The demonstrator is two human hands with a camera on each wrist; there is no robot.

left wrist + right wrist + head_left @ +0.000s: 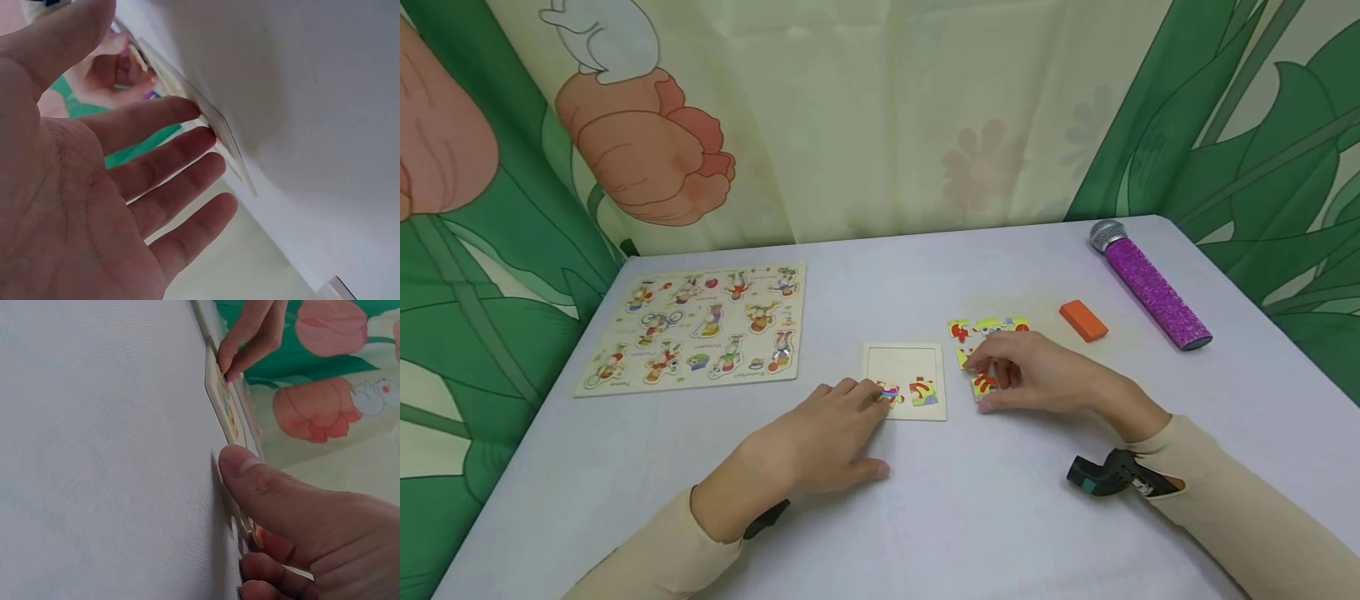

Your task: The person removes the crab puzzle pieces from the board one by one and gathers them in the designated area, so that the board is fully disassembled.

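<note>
A small square wooden puzzle tray (902,360) lies on the table with two bright jigsaw pieces near its front edge. My left hand (820,437) reaches over the tray's left side, its fingertips on the left piece (891,393). Those fingers look straight and spread in the left wrist view. The other piece (923,392) sits in the front right corner. Right of the tray, my right hand (1037,371) pinches a yellow and red puzzle piece (983,385) between thumb and fingers. More loose pieces (992,325) lie behind that hand, partly hidden by it.
A large wooden picture board (688,329) lies at the left. An orange block (1083,321) and a glittery purple microphone (1153,287) lie at the right. A patterned curtain (880,125) hangs behind the white tabletop (970,517).
</note>
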